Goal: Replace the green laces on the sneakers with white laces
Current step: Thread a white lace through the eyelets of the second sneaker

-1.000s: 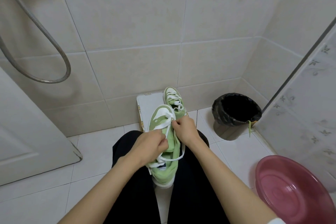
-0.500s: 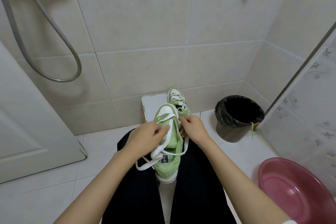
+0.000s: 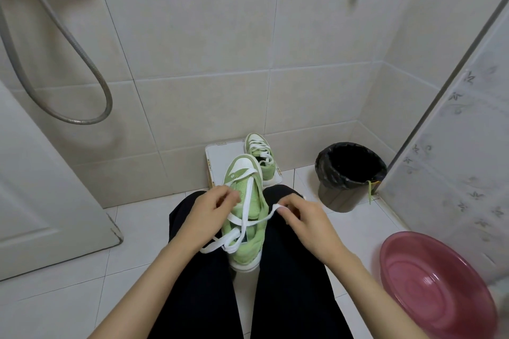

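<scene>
A green sneaker (image 3: 245,228) lies between my knees, toe pointing away, with a white lace (image 3: 249,195) threaded loosely across its front. My left hand (image 3: 203,212) pinches one end of that lace at the shoe's left side. My right hand (image 3: 305,217) pinches the other stretch of lace and holds it out to the right of the shoe. A second green sneaker (image 3: 260,155) with white laces stands on a white board (image 3: 220,159) against the wall. A green lace (image 3: 369,190) hangs over the bin's rim.
A black-lined bin (image 3: 348,176) stands at the right by the wall. A pink basin (image 3: 438,286) sits on the floor at the lower right. A shower hose (image 3: 68,44) hangs at the left beside a white door (image 3: 41,187).
My right hand has pulled the lace out to the right, away from the shoe. My left hand has stayed at the shoe's left side. The view has tilted up a little.
</scene>
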`<state>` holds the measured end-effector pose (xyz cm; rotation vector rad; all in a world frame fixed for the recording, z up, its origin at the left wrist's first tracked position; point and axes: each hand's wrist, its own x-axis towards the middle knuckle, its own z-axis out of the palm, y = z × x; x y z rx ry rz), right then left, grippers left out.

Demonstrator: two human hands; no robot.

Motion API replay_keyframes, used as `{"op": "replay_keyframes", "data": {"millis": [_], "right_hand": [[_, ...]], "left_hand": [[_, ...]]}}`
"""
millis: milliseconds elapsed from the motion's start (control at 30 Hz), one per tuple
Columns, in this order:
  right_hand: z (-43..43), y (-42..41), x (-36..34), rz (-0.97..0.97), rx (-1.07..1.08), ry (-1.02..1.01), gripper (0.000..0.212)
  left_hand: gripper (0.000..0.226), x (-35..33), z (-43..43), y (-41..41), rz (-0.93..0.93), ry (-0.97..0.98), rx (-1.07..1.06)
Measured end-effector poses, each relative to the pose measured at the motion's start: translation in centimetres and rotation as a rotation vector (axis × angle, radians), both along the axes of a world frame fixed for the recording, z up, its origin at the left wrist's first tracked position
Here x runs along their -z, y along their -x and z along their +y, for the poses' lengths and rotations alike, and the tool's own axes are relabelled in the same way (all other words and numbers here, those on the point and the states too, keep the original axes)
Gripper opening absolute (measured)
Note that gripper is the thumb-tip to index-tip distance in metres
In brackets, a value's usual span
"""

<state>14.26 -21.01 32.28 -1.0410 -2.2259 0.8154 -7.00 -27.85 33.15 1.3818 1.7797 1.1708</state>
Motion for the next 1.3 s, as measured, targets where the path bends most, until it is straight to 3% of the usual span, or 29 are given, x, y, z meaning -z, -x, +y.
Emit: {"op": "replay_keyframes", "data": {"millis": [67,133,200,300,367,467,567,667,733,800,867,933,1000,1133,1200,1300], "right_hand": [[-0.4,0.7,-1.7,0.185,0.027,0.150,0.008],[-0.3,1.4,-3.6,0.239,0.001,0.177,0.009],[0.0,2.0,-5.3,0.242,-0.059,0.201,0.008],[0.9,1.8,-6.7,0.229,-0.114,0.265,0.008],[1.5,0.8,-6.9,0.208,-0.141,0.318,0.014],[2.0,-0.3,-6.8,0.181,-0.211,0.386,0.022],[1.9,0.1,-6.0,0.199,-0.232,0.453,0.020],[2.5,1.1,-5.2,0.131,-0.139,0.381,0.015],[3.3,1.7,-4.5,0.094,-0.037,0.299,0.017],[4.5,2.2,-3.8,0.121,0.140,0.248,0.020],[5.4,2.5,-3.4,0.200,0.324,0.231,0.021],[6.0,2.3,-3.6,0.276,0.360,0.249,0.021],[6.3,2.1,-4.2,0.197,0.145,0.330,0.025],[5.9,2.9,-4.9,-0.273,-0.427,0.545,0.031],[6.0,3.6,-5.1,-0.389,-0.464,0.517,0.033],[7.3,5.5,-5.0,-0.204,-0.185,0.333,0.032]], "left_hand": [[0.026,-1.2,-0.3,-0.6,-0.046,0.027,0.226],[0.036,-2.1,-0.4,-1.2,-0.006,0.062,0.417],[0.029,-3.0,0.0,-1.3,-0.007,0.030,0.454],[0.012,-4.5,1.0,0.5,-0.018,-0.150,0.247],[0.019,-5.3,1.5,2.7,0.015,-0.231,0.051],[0.028,-6.2,2.0,5.7,0.030,-0.259,-0.157],[0.020,-7.0,2.8,8.1,0.000,-0.310,-0.343],[0.021,-7.6,3.8,10.6,-0.037,-0.212,-0.421],[0.035,-7.7,4.1,12.4,-0.139,-0.108,-0.499],[0.043,-8.5,3.9,14.2,-0.414,-0.076,-0.595],[0.044,-9.2,3.4,16.1,-0.636,-0.104,-0.665],[0.036,-9.4,3.0,17.8,-0.683,-0.126,-0.704],[0.029,-9.0,2.6,18.7,-0.613,-0.088,-0.646],[0.036,-8.4,2.2,18.5,-0.384,0.014,-0.362],[0.044,-8.6,2.2,18.2,-0.364,0.017,-0.255],[0.049,-8.7,2.6,17.9,-0.355,0.022,-0.156]]}}
